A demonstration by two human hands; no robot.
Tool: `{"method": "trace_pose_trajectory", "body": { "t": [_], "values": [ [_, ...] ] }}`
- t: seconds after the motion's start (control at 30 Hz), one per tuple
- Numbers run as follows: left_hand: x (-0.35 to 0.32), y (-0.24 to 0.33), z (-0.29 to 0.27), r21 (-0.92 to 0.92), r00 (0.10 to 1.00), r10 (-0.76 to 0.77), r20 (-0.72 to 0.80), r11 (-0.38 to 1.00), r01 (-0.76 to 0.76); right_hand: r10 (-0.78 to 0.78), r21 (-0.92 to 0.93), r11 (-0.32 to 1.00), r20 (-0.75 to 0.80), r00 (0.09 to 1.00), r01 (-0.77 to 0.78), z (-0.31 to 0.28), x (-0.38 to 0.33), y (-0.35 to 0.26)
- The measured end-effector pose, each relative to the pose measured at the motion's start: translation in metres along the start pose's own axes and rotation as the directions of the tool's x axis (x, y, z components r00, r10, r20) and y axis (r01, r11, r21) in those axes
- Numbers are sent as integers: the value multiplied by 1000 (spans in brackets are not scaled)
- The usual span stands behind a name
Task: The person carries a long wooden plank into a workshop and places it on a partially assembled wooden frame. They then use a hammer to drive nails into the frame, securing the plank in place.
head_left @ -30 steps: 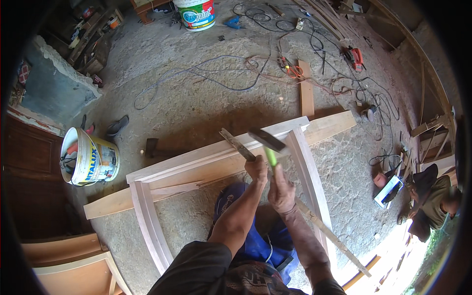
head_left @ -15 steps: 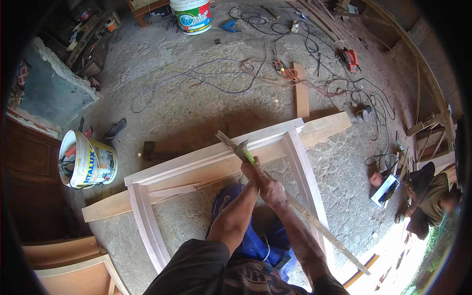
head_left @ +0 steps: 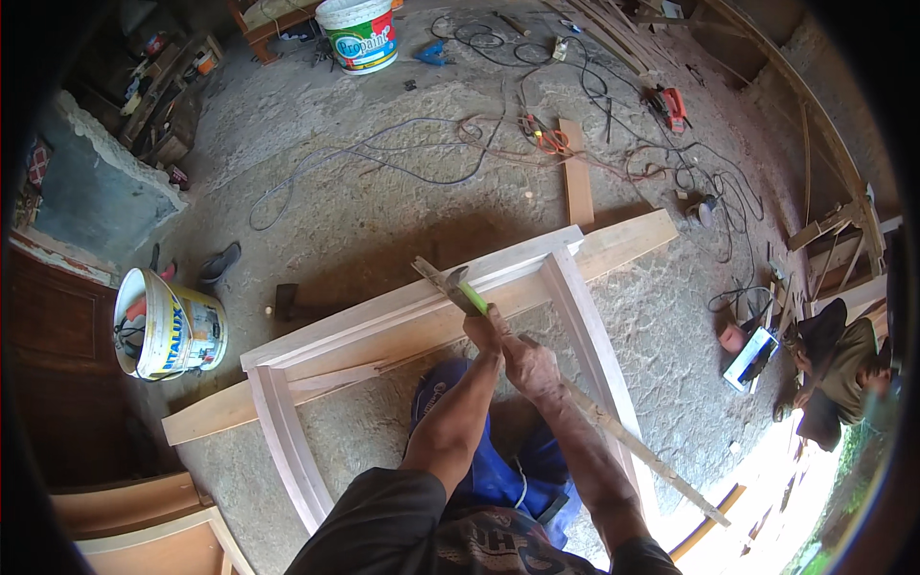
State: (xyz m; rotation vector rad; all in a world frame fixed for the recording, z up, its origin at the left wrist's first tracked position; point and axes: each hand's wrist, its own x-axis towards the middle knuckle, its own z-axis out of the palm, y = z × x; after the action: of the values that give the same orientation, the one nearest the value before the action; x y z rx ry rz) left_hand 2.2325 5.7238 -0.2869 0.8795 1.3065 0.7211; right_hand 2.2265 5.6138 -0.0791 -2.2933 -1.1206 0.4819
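My left hand (head_left: 483,333) and my right hand (head_left: 533,369) are both closed, close together over the middle of a pale wooden frame (head_left: 412,309). A long, thin wooden strip (head_left: 644,448) runs slantwise under them, its far end resting over the frame's top rail. The left hand appears wrapped round this strip. A green-handled tool (head_left: 471,295) with a curved metal head lies along the strip near its far end. Its handle runs back into the fingers, seemingly of my right hand. Overlapping fingers partly hide both grips.
A light board (head_left: 632,240) lies beneath the frame. Buckets stand at left (head_left: 199,331) and at the back (head_left: 356,38). Cables (head_left: 383,158), a red power tool (head_left: 674,109) and a plank (head_left: 577,177) lie on the floor. A person (head_left: 848,374) sits at far right.
The view has shifted slightly. The green-handled tool's head sits a little nearer the strip's far end. Both hands keep their grip with little movement.
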Motion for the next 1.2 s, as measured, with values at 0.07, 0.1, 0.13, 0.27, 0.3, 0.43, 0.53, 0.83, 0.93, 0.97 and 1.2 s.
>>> {"method": "trace_pose_trajectory", "body": {
  "t": [0.07,0.1,0.13,0.27,0.3,0.43,0.53,0.83,0.93,0.97,1.2],
  "values": [
    [-12,12,15,5,999,-54,3,999,54,36,5,999,-55,998,-36,-4,-5,5],
    [-12,2,18,33,999,-41,25,999,41,45,12,999,-96,994,-44,5,-9,14],
    [1,-6,15,38,1000,-8,24,999,7,16,19,1000,-133,991,-14,10,-7,12],
    [7,-16,17,-31,995,14,101,999,-11,40,-147,989,85,996,-28,6,13,27],
    [21,-17,11,-94,997,26,76,995,-18,-8,-114,993,44,999,13,-4,15,9],
    [6,-13,17,-68,997,-16,71,997,21,-36,-55,998,-45,998,33,-15,2,-8],
    [-26,27,21,58,993,-60,100,997,55,18,-62,998,41,999,-16,5,6,17],
    [-42,65,15,-1,986,-160,49,987,161,244,229,960,-408,880,-160,-18,-144,9],
    [-24,45,22,85,994,-107,33,991,104,394,251,918,-494,775,-307,-4,-231,25],
    [-19,40,23,94,995,-99,29,991,96,536,320,843,-422,731,-434,0,-255,27],
    [39,22,16,258,995,-89,49,963,73,884,788,451,-331,329,-419,35,-295,71]
  ]
}}
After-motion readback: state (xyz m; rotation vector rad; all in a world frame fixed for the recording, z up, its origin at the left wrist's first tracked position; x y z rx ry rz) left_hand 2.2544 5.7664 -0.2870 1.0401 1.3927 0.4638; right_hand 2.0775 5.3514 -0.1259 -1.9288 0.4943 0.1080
